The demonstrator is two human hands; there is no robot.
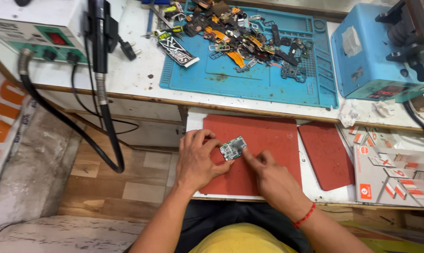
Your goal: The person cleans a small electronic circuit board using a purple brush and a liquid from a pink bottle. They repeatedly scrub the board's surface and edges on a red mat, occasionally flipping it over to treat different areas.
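- Head view: both hands rest on a red mat (268,136) on the near shelf of the worktop (141,82).
- Left hand (198,161): grip closed on a small circuit board (233,148), fingers curled over its left edge and thumb below it.
- Right hand (270,175): forefinger extended, tip touching the board's near right corner; the other fingers are folded, holding nothing that shows.
- The circuit board lies roughly flat on the red mat, left of the mat's middle, tilted a little.
- A second, smaller red mat (327,154) lies just right of the first.
- Flat printed packets (395,171), white with red marks, lie at the near right.
- Far side: a blue work mat (268,79) carries a heap of phone parts (242,35).
- Far right: a blue machine (371,61).
- Far left: a white station (34,23) with a corrugated hose (106,122) hanging over the worktop edge.
- A red thread band (306,216) sits on the right wrist.
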